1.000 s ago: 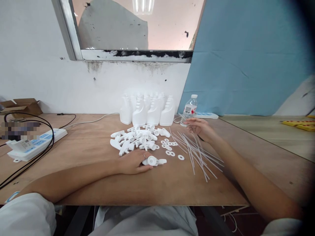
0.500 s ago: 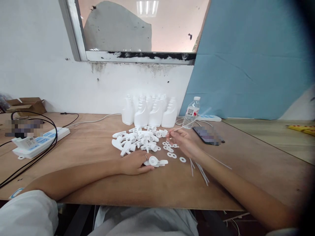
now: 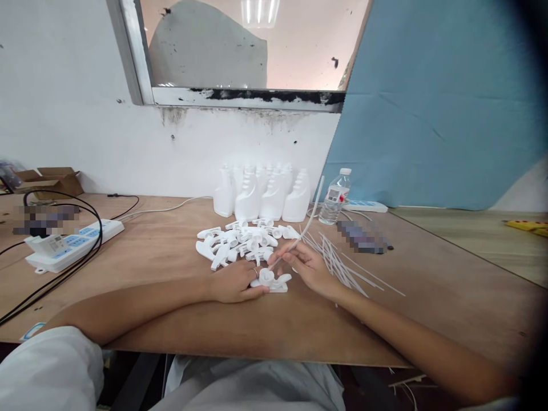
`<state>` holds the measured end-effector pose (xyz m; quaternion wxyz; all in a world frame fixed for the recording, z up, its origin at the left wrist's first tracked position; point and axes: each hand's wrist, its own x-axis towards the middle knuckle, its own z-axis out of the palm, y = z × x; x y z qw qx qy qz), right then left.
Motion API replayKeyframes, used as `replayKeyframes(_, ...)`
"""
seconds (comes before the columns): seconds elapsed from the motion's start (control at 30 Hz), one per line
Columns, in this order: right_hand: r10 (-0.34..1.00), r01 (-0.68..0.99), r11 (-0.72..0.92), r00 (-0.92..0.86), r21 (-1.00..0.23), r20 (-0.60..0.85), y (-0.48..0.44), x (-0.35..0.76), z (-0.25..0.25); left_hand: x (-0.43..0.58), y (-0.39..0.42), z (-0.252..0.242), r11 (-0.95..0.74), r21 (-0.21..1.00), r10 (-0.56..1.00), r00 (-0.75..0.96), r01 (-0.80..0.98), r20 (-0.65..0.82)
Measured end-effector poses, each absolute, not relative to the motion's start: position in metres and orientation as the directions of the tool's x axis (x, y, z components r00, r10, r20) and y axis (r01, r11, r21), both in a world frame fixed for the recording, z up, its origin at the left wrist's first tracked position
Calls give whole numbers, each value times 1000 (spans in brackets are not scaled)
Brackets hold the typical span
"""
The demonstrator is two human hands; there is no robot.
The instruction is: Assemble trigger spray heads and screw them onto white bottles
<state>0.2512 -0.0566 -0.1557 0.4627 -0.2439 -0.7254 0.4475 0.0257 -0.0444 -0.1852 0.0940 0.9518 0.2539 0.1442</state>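
My left hand [image 3: 237, 282] rests on the table and grips a white trigger spray head [image 3: 278, 280], its round collar turned up. Between the fingers of my right hand [image 3: 309, 268] is a thin white dip tube [image 3: 317, 197], which curves upward and away. The tube's lower end is close to the collar; I cannot tell if it is inside. Just beyond both hands lies a pile of white spray heads [image 3: 240, 242]. More loose tubes [image 3: 342, 268] lie right of my right hand, which hides the flat white rings.
White spray bottles [image 3: 272, 197] stand in a group against the wall. Beside them are a water bottle [image 3: 336, 197] and a phone [image 3: 362, 235]. A power strip [image 3: 77, 245] with black cables lies at left, before an open cardboard box [image 3: 53, 181].
My right hand has come left and nearer, bringing the tube to the spray head in my left hand. The loose tubes beyond it are uncovered; the left hand has barely moved.
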Motion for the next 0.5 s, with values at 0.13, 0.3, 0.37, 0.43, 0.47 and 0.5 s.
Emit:
replayKeyframes(0.13,769,-57,471,-463,-880,441,-57,252,-154,26,-46,-183,-852,261,512,827,453,232)
replayKeyframes(0.3,756,-75,479,-471,-875,455,-56,252,-154,26,-45,-184,-851,247,515,826,463,229)
replayKeyframes(0.37,753,-53,482,-485,-874,445,-57,253,-154,26,-45,-185,-855,248,510,829,456,231)
replayKeyframes(0.43,750,1,492,-509,-871,423,-57,253,-155,26,-44,-186,-854,258,509,827,451,238)
replayKeyframes(0.47,744,29,503,-523,-864,416,-57,252,-156,26,-44,-186,-854,262,509,827,450,239)
replayKeyframes(0.5,732,53,523,-539,-850,417,-56,252,-157,26,-44,-185,-853,264,510,826,450,239)
